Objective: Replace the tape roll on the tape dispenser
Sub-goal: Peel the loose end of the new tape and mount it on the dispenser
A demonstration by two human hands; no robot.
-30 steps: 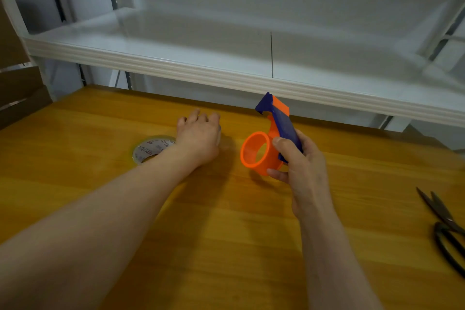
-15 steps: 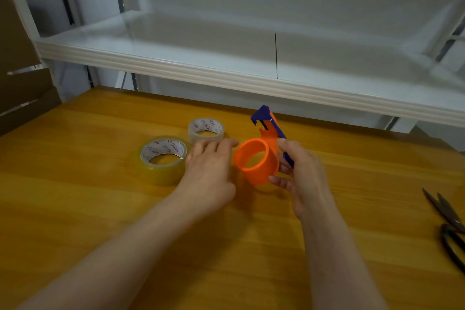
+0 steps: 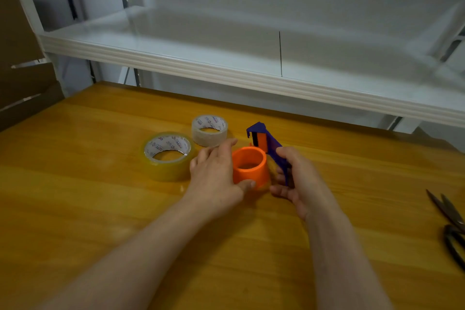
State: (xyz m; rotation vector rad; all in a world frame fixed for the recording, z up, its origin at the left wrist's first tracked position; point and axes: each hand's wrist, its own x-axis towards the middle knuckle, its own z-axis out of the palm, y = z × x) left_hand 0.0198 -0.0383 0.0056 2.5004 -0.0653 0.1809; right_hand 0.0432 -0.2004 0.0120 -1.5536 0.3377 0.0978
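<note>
An orange and blue tape dispenser point(image 3: 254, 163) stands at the middle of the wooden table, its bare orange hub pointing up with no roll on it. My right hand point(image 3: 298, 181) grips its blue handle from the right. My left hand point(image 3: 216, 173) touches the left side of the orange hub, thumb against its base. A full roll of clear tape point(image 3: 167, 156) lies flat just left of my left hand. A smaller, thinner roll point(image 3: 209, 129) lies flat behind it.
The wooden table point(image 3: 100, 209) stretches all around. A white metal shelf point(image 3: 251, 75) overhangs the table's far edge. Black scissors point(image 3: 450, 224) lie at the right edge. Brown cardboard point(image 3: 22, 75) stands at the far left.
My left hand left the rolls and came right to the orange hub. The right hand lowered the dispenser and turned its hub upward. Both rolls are now uncovered.
</note>
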